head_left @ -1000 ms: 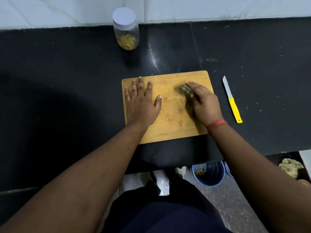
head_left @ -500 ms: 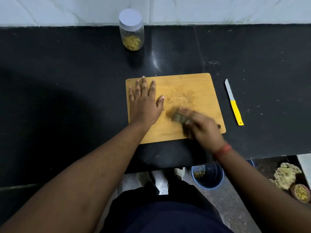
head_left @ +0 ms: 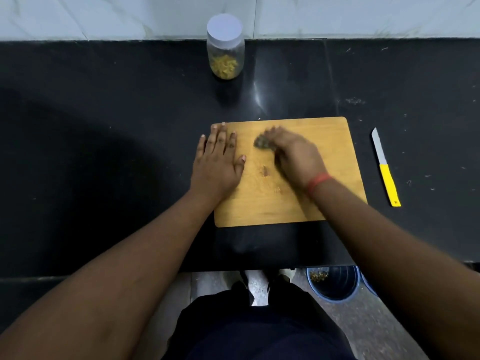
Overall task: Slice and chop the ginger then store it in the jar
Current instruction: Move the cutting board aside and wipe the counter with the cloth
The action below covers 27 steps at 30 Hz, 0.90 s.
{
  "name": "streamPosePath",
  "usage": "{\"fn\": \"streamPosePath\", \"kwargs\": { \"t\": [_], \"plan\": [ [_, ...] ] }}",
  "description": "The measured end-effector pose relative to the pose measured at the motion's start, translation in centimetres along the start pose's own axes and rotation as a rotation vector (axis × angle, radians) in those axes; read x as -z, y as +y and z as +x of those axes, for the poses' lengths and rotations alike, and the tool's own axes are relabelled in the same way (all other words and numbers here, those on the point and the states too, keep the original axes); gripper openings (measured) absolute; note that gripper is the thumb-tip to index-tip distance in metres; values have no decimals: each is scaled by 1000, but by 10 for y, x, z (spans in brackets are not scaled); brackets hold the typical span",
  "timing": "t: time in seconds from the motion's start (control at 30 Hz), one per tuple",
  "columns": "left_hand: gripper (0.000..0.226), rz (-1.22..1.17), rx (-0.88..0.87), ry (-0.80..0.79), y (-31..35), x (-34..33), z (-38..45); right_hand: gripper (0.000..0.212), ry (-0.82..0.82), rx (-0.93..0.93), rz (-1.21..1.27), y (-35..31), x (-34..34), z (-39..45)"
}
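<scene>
Head view: left hand lies flat and open on the board. Right hand, blurred, closes its grip on a dark scrubber. Lidded jar of chopped ginger stands behind on the worktop; knife lies right.

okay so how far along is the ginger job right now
Done, it seems: chopped ginger sits in the capped jar, and the knife lies aside on the counter. In hand: the left hand lies flat on the board while the right hand rubs it with a dark, blurred wad. Left: a few scraps.
</scene>
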<state>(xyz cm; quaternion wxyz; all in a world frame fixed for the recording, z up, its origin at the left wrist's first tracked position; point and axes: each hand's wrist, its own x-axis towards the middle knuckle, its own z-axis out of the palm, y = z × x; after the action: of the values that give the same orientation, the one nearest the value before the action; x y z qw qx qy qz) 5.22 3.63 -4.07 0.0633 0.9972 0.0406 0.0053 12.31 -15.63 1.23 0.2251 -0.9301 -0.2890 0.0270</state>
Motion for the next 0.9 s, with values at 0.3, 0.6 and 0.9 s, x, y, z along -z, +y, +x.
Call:
{"fn": "streamPosePath", "kwargs": {
  "t": [0.3, 0.6, 0.9],
  "plan": [
    [68, -33, -17, 4, -2, -3, 0, 49, -183, 218, 223, -29, -1, -94],
    [64, -33, -30, 21, -3, -2, 0, 45, 49, -134, -70, 3, -10, 26],
    [62, -58, -23, 19, -4, -1, 0, 50, -213, 310, 121, -38, -13, -114]
  ]
}}
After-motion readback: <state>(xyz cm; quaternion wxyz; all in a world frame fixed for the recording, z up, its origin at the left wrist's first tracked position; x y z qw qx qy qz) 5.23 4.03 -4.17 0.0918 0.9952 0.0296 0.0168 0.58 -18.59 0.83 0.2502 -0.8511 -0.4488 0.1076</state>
